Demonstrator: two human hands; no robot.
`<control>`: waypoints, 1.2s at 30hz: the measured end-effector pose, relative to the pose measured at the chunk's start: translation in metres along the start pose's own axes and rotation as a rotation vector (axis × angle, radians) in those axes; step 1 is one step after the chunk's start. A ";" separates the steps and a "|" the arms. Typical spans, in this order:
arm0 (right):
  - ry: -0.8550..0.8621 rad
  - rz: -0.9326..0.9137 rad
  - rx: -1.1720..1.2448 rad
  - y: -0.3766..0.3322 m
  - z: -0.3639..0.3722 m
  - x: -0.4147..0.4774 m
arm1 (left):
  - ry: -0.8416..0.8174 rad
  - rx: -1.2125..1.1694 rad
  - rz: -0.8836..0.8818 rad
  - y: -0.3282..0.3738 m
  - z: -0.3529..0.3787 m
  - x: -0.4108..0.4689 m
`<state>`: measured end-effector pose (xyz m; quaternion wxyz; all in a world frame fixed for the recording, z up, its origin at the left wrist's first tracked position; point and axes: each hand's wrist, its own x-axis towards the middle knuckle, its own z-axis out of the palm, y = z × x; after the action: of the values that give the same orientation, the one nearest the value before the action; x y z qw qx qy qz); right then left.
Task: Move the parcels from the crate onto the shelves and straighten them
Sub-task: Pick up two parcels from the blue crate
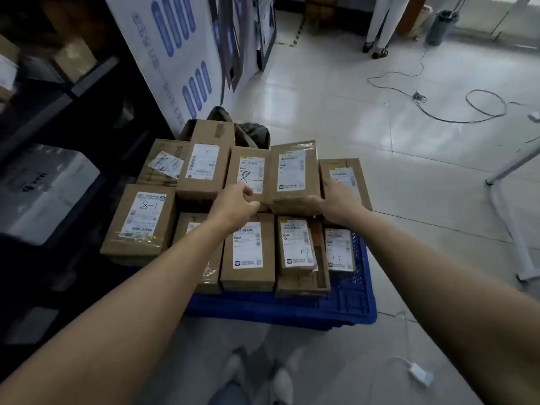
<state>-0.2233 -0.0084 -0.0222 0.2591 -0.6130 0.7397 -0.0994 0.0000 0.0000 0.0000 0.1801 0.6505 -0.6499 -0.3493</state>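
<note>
Several brown cardboard parcels with white labels are piled in a blue plastic crate (344, 305) on the floor. My right hand (340, 200) grips the near right corner of an upright parcel (293, 176) in the back row, thumb along its lower edge. My left hand (236, 207) hovers with loosely curled fingers just in front of the parcel marked "8" (249, 173), holding nothing that I can see. A parcel marked "8-1" (140, 220) lies at the near left. Dark shelves (67, 92) stand on the left.
White boxes (43, 188) sit on the lower shelf at left. A white printed panel (175, 54) leans behind the crate. Cables (438, 109) run over the tiled floor. A white metal leg (508, 229) stands on the right. A person's legs (382, 24) show at the back.
</note>
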 end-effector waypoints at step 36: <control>-0.190 0.357 0.928 0.005 0.006 0.120 | 0.207 0.180 -0.348 -0.095 -0.032 0.161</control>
<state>-0.2384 -0.1211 -0.0608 0.5833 -0.3036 0.6841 -0.3156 0.0761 -0.1548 -0.0790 0.1240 0.7987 -0.5345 -0.2471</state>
